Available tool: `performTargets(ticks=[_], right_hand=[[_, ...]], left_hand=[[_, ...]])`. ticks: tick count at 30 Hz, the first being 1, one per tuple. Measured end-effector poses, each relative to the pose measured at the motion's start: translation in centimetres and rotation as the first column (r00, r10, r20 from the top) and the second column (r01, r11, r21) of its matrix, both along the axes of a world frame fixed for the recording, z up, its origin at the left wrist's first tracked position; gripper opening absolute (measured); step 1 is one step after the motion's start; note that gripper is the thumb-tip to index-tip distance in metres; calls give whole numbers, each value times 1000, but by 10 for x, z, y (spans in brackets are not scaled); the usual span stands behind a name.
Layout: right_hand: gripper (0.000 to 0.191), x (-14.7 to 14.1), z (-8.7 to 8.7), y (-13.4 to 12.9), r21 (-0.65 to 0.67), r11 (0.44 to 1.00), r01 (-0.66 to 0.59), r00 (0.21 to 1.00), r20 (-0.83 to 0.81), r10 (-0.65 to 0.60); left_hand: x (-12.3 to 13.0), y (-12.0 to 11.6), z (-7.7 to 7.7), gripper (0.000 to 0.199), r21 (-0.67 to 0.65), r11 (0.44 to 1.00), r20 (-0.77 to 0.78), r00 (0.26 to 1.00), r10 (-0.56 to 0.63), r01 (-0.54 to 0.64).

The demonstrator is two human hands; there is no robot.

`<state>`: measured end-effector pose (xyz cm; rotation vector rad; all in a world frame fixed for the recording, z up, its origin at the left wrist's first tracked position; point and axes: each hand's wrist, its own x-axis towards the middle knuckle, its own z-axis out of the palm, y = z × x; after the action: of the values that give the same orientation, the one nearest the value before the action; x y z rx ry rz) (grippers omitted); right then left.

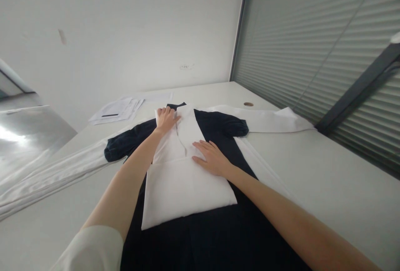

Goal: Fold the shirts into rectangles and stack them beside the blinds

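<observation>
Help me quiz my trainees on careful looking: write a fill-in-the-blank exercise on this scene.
1. The hand nearer the far edge of the folded white garment is the person's ____ one.
2. Between that garment and the dark short-sleeved garment, the one lying on top is the ____ one.
3. The slatted blinds hang to the person's ____.
4. The loose papers lie on the ____ side of the table.

Missing words: left; white; right; left.

soft, greyish, rather dim light, with faint shadows. glare whitens the shiny surface [21, 137] at far left. wide-angle distortion stretches the edges, the blinds [290, 46] look smeared, and the dark garment [215, 237] sinks to near black.
</observation>
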<state>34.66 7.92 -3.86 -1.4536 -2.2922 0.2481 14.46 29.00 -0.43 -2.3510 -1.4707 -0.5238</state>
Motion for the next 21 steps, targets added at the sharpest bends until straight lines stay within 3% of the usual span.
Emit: performTargets(ticks=[4, 7, 11, 13, 15, 18, 21], right_hand=[[52, 2, 1, 0, 56, 998, 36, 997, -77, -32], [65, 4, 3, 5, 100, 992, 74, 948, -317, -39], [89, 6, 14, 24, -45, 994, 100, 728, -677, -104], [86, 7, 20, 37, -186, 975, 123, 613, -758, -222], [80, 8, 25, 47, -277, 944, 179, 564, -757, -329], [59, 11, 22, 54, -241, 929, 281, 658, -656, -369], [40, 13, 13, 53, -197, 932, 303, 752, -552, -361]], left_hand=[[2, -23, 21, 41, 73, 996, -52, 998, -45, 48], [-2, -46, 37, 36, 76, 990, -104, 988, -113, 121], [-5, -89, 43, 23, 73, 977, -172, 967, -187, 202], [-2, -117, 39, 21, 61, 971, -195, 957, -216, 232], [3, -147, 33, 20, 30, 973, -202, 954, -220, 231], [4, -184, 27, 25, -102, 978, -181, 963, -197, 181], [-12, -199, 28, 33, -164, 980, -59, 991, -120, 109]])
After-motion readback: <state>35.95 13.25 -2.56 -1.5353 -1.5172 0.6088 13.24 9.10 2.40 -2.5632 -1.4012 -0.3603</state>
